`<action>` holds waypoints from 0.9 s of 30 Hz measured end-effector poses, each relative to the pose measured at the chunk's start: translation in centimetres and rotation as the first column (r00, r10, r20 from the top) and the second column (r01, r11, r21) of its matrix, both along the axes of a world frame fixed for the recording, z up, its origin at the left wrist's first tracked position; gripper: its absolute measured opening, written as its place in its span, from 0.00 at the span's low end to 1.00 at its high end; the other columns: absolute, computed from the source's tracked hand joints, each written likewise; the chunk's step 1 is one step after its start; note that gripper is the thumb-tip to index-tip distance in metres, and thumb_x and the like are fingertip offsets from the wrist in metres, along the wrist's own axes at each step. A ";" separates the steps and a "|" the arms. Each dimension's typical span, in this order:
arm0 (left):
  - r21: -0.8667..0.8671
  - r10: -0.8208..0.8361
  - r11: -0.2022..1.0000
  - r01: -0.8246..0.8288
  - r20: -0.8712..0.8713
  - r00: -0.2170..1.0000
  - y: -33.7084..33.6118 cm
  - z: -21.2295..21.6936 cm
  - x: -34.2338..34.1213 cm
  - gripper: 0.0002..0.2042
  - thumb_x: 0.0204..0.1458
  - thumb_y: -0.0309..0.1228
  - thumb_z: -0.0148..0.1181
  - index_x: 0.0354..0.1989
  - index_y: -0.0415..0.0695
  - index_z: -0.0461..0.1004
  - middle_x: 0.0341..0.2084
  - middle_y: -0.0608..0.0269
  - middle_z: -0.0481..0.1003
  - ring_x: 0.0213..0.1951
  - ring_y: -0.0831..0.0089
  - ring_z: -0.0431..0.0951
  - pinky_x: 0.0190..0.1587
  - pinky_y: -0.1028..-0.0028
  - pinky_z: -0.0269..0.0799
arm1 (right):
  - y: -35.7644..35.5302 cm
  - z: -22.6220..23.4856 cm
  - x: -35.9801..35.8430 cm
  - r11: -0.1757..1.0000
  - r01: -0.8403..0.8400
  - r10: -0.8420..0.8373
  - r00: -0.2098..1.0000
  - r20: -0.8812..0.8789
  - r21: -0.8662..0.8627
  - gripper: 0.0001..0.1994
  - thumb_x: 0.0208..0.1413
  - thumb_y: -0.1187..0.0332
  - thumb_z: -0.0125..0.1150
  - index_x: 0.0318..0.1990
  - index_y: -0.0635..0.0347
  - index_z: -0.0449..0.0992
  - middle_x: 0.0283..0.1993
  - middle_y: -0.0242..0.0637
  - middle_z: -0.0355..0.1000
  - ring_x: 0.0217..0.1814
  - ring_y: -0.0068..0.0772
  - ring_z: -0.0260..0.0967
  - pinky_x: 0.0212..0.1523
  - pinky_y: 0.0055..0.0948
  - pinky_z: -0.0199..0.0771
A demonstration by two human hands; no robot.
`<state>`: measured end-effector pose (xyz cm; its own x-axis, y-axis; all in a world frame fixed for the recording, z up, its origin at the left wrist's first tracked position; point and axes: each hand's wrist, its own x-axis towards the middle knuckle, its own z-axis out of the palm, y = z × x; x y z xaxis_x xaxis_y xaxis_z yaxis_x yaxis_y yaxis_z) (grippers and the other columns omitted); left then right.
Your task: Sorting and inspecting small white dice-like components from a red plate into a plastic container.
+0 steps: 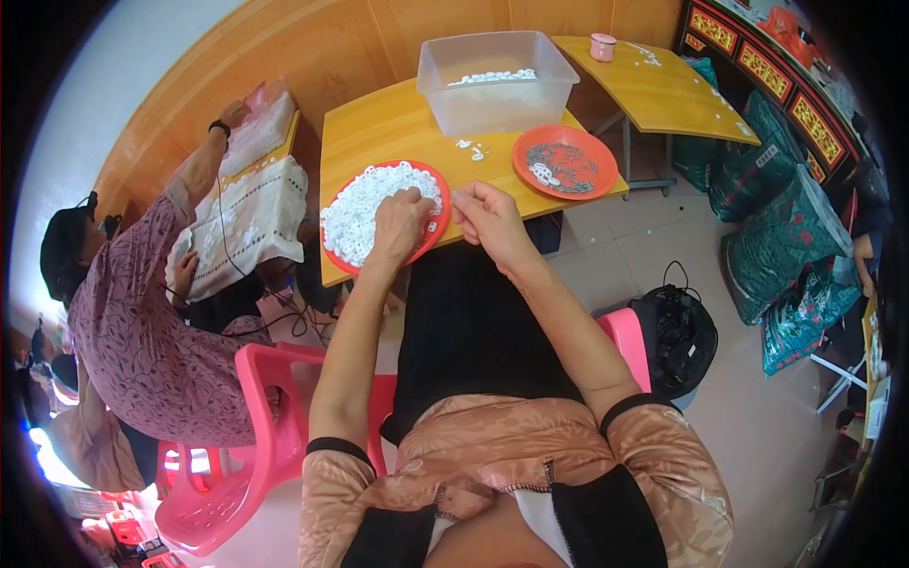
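Observation:
A red round tray (441, 201) heaped with small white oval plastic pieces (365, 213) lies on the yellow table in front of me. My left hand (402, 224) rests at the right part of this heap, its fingers curled down; whatever they grip is hidden. Just past the tray's right rim, my right hand (490, 222) is raised with thumb and fingers pinched together. Anything in that pinch is too small to name. Farther right stands an orange-red plate (592, 151) with thin grey metal bits and several white pieces on it.
A translucent plastic bin (497, 104) holding white pieces stands behind, on the yellow table (379, 133). Another table (663, 90) with a pink cup (602, 47) is at the far right. Dark green sacks (786, 246) stand on the right. A person (161, 312) sits at left, near a pink chair (256, 445).

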<state>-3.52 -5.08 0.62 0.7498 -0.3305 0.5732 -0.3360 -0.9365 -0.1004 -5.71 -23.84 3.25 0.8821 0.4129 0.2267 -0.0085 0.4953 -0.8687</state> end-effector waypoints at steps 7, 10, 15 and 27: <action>0.037 -0.066 0.997 0.067 -0.052 0.996 -0.2 -0.1 1.0 0.03 0.40 0.28 0.55 0.22 0.46 0.76 0.22 0.60 0.72 0.31 0.63 0.74 0.32 0.65 0.67 | 0.0 -0.2 0.1 0.999 -0.021 0.021 1.000 0.004 -0.028 0.08 0.58 0.66 0.52 0.30 0.60 0.68 0.22 0.26 0.62 0.17 0.11 0.51 0.17 0.13 0.50; 0.044 -0.043 0.998 0.046 -0.067 0.997 -0.2 -0.4 1.4 0.02 0.39 0.28 0.56 0.20 0.46 0.75 0.22 0.61 0.72 0.32 0.63 0.74 0.34 0.66 0.67 | 0.0 -0.3 0.1 0.999 -0.030 0.030 0.999 0.012 -0.018 0.08 0.58 0.66 0.52 0.30 0.60 0.68 0.22 0.26 0.62 0.17 0.11 0.51 0.17 0.13 0.50; 0.140 -0.068 0.987 0.084 -0.111 0.991 -0.7 0.2 1.3 0.01 0.36 0.27 0.59 0.18 0.45 0.74 0.22 0.60 0.72 0.32 0.63 0.74 0.35 0.66 0.67 | 0.0 -0.4 0.1 0.999 -0.027 0.028 1.000 0.008 -0.037 0.08 0.58 0.66 0.52 0.30 0.60 0.68 0.22 0.26 0.63 0.17 0.11 0.51 0.17 0.13 0.50; -0.015 -0.046 0.999 0.045 -0.084 0.995 -1.3 0.6 1.1 0.05 0.42 0.26 0.56 0.28 0.41 0.71 0.25 0.54 0.72 0.29 0.56 0.75 0.31 0.61 0.70 | -0.1 -0.8 -0.2 0.998 -0.042 0.043 0.999 0.017 -0.044 0.08 0.57 0.66 0.53 0.30 0.60 0.68 0.22 0.25 0.63 0.18 0.10 0.51 0.17 0.13 0.50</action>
<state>-2.38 -6.36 1.24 0.7801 -0.3581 0.5131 -0.3851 -0.9211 -0.0573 -5.90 -23.97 2.45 0.8596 0.4597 0.2231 -0.0134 0.4567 -0.8895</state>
